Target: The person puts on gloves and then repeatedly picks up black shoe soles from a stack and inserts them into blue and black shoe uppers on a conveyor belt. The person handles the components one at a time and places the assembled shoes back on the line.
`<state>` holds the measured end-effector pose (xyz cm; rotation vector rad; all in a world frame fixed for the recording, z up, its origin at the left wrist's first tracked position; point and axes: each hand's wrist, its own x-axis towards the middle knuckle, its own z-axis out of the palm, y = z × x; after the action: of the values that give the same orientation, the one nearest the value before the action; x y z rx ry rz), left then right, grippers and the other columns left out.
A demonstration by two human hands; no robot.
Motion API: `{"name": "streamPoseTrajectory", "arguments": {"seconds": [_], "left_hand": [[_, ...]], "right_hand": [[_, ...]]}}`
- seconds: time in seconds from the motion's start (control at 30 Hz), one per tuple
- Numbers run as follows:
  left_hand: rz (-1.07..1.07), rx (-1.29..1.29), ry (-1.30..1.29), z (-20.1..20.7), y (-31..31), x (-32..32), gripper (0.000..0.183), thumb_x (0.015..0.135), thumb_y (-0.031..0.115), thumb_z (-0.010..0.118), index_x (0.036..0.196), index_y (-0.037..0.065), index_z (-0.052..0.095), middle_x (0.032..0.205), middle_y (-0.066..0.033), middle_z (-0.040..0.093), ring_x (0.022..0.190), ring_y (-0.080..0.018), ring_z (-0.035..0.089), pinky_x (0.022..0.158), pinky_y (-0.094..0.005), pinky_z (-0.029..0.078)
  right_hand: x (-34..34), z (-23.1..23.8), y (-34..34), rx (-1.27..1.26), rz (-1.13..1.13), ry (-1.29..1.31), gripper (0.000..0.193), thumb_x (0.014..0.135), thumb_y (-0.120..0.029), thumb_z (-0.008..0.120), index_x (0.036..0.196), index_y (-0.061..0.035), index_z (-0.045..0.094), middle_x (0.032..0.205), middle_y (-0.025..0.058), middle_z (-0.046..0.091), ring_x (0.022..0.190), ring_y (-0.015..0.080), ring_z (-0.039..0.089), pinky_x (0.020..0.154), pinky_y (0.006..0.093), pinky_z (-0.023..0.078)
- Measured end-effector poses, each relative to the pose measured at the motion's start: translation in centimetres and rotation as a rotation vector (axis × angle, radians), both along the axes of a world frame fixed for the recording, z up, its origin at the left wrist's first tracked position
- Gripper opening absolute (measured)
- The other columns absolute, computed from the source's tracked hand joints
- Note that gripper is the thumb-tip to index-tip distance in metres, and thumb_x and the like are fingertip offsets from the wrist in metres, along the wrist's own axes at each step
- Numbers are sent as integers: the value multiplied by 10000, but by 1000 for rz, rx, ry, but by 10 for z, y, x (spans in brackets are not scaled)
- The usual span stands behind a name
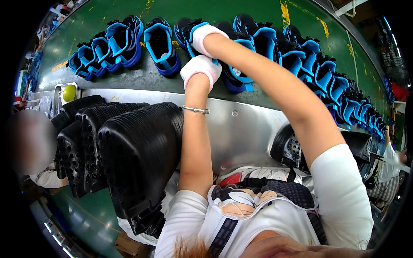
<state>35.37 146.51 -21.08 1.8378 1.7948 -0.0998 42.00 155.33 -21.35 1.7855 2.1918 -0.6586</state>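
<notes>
Both my hands wear white gloves and meet at one black and blue sneaker point(184, 32) on the green work surface. My right hand point(207, 39) reaches across from the right and curls over the sneaker's opening. At its near end, my left hand point(200, 72) is closed around the heel, just below the right one. The gloves hide most of the fingers and much of the sneaker. Close on the left stands a single matching sneaker point(162, 48); on the right, another sneaker point(235, 71) with a blue pull tab sits beside my left hand.
More sneakers point(124, 41) line the far left, and a dense row of sneakers point(301, 60) curves away to the right. Tall stacks of black perforated moulded pieces point(140, 142) rise beside my left arm. A metal ledge point(241, 124) runs before me. A yellow-green ball-like object point(69, 93) sits left.
</notes>
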Motion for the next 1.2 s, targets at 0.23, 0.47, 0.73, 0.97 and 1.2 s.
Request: {"name": "streamPoseTrajectory", "arguments": {"seconds": [0.23, 0.47, 0.73, 0.97, 1.2], "left_hand": [[211, 772, -503, -32, -62, -6, 193, 876, 203, 670, 1025, 84, 639, 1113, -102, 609, 877, -314, 630, 766, -397, 515], [100, 854, -477, -63, -132, -11, 202, 767, 53, 715, 956, 105, 666, 1137, -91, 578, 952, -268, 634, 767, -354, 535], [64, 827, -404, -55, -128, -15, 225, 787, 57, 701, 1006, 99, 670, 1159, -102, 566, 970, -296, 626, 814, -376, 532], [253, 931, -323, -27, -60, -13, 279, 807, 94, 706, 1080, 98, 650, 1165, -167, 526, 1082, -343, 556, 931, -400, 473], [110, 665, -387, 3, -88, 36, 420, 788, 266, 785, 1141, 85, 648, 1256, -186, 515, 1157, -338, 518, 995, -400, 421]], "right_hand": [[76, 84, -107, 481, 37, 521, 343, 918, -275, 531, 1144, -34, 623, 1007, 200, 664, 944, 333, 648, 828, 379, 521], [152, 96, -197, 367, -114, 490, 305, 894, -195, 623, 1155, -38, 635, 1014, 149, 670, 926, 304, 653, 820, 351, 521], [172, 85, -217, 286, -213, 443, 297, 903, -192, 626, 1158, -41, 638, 1025, 129, 681, 928, 269, 667, 830, 332, 526], [184, 63, -199, 579, -41, 201, 332, 901, -251, 598, 1177, -66, 619, 1140, 129, 631, 1041, 330, 598, 895, 395, 494], [156, 39, -151, 170, 175, -293, 305, 942, -310, 548, 1180, -165, 671, 1309, 64, 555, 1146, 268, 574, 974, 443, 453]]}}
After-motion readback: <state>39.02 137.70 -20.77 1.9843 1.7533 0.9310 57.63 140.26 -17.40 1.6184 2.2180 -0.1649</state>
